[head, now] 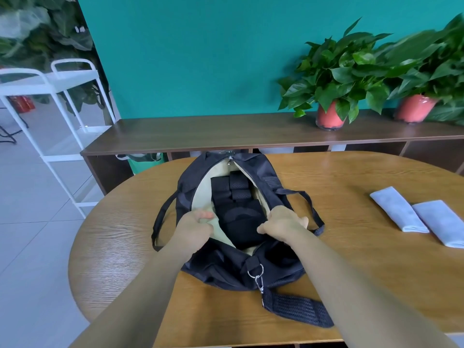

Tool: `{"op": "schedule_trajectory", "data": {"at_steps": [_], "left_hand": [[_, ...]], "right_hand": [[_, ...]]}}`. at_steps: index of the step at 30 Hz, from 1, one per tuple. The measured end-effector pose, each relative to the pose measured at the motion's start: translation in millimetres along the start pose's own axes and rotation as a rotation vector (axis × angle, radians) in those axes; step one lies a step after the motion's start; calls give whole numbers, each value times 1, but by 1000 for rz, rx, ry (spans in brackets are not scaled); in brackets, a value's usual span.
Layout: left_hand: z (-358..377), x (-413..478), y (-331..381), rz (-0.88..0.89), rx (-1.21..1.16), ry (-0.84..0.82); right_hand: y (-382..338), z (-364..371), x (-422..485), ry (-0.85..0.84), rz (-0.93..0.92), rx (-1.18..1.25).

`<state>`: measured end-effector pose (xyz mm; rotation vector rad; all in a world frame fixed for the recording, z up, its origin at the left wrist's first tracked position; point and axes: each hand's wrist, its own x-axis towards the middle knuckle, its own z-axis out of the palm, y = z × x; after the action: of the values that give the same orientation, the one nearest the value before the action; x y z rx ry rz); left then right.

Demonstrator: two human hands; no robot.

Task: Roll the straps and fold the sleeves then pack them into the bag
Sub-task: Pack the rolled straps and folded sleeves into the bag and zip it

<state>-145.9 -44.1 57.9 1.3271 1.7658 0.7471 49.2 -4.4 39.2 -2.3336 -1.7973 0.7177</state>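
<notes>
Both hands (194,228) (282,222) grip the bag (226,267), lengthwise away from the person.

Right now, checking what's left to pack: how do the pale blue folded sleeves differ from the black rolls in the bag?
The pale blue sleeves lie on the table, outside the bag; the black rolls sit inside it. The sleeves are folded flat, the rolls wound into cylinders. Both are neatly bundled fabric.

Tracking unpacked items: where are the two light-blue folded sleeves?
Head view: the folded sleeves lie side by side on the wooden table, far right, apart from the black bag.
</notes>
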Motion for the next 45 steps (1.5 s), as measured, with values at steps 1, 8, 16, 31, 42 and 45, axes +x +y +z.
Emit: {"op": "schedule_trajectory", "data": {"at_steps": [1, 8, 16, 31, 42, 45], "left_hand": [[1, 0, -2, 26, 105, 35], [25, -2, 15, 687, 717, 312], [40, 14, 15, 465, 1042, -84], [40, 22, 5, 409, 1012, -92], [37, 24, -13, 541, 936, -77], [36, 23, -16, 572, 914, -74]], "right_hand": [[0, -2, -2, 30, -35, -14], [10, -6, -18, 272, -499, -198], [24, 0, -11, 58, -534, -299], [10, 7, -10, 115, -235, -554], [6, 2, -15, 330, -606, -457], [9, 10, -7, 150, -590, -653]]}}
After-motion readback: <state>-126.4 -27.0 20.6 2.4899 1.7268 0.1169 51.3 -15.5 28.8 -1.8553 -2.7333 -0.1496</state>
